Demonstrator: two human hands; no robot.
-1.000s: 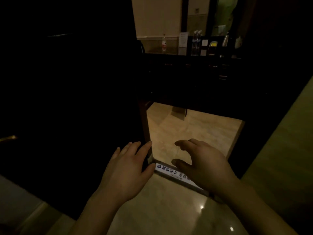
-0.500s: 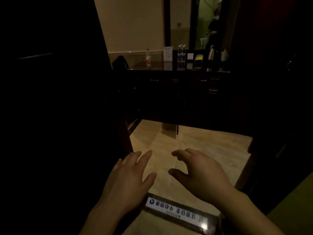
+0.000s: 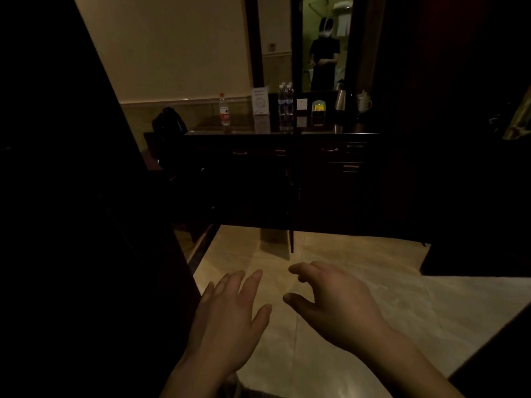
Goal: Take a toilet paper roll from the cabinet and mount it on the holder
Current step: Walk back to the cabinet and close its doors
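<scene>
Head view: no toilet paper roll shows anywhere in this dim room, so neither its place nor the way its long axis points can be told. The dark cabinet (image 3: 287,179) stands across the far side of the pale tiled floor (image 3: 388,305), drawers and doors closed as far as the gloom allows, with water bottles (image 3: 286,99), a kettle (image 3: 340,99) and a cup (image 3: 363,102) on its top below a mirror (image 3: 323,41). The left hand (image 3: 227,320) hangs palm down over the floor, fingers stretched and slightly spread, holding nothing. The right hand (image 3: 336,305) is just beside it, apart from it, fingers curled loosely with thumb and forefinger parted, also empty. Compared with half a second ago, the lettered strip on the floor beneath the hands has left the picture, and more of the mirror now shows.
</scene>
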